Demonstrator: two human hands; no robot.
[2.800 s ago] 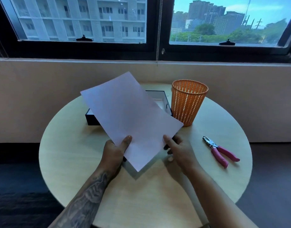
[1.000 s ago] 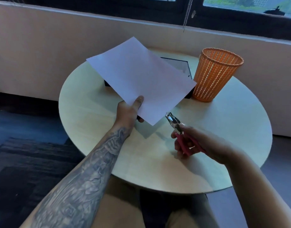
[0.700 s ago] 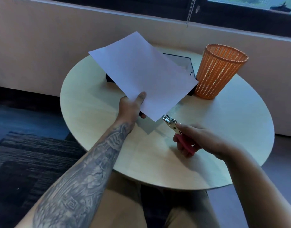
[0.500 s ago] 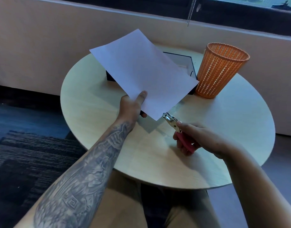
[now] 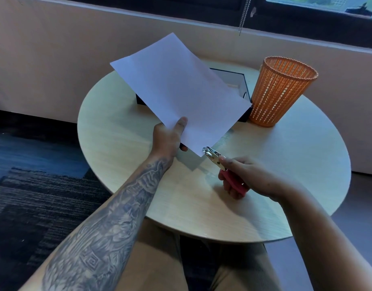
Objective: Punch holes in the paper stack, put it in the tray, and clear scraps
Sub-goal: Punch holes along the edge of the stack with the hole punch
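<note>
Head view shows the hole punch (image 5: 212,155), which lay on the worktop (image 5: 286,164) near the orange basket (image 5: 279,93) a few seconds ago, now gripped in the right hand (image 5: 248,177). Over the last second its metal nose has crept up to the corner of the paper stack (image 5: 180,91) farthest from the basket. The nose now meets that corner's edge; whether the paper already sits between the jaws is too small to tell. I judge the first punch is about to be made, with no hole or scrap visible yet. The right hand's fingers are curled round the pink handles, one fingertip forward by the metal pivot, wrist low over the worktop. The left hand (image 5: 168,139) pinches the stack's near edge, thumb lying flat on top and fingers hidden beneath, its forearm reaching in over the worktop edge. The stack is held tilted in the air left of the basket, hiding most of the dark tray (image 5: 245,89) that stands just beside the basket.
</note>
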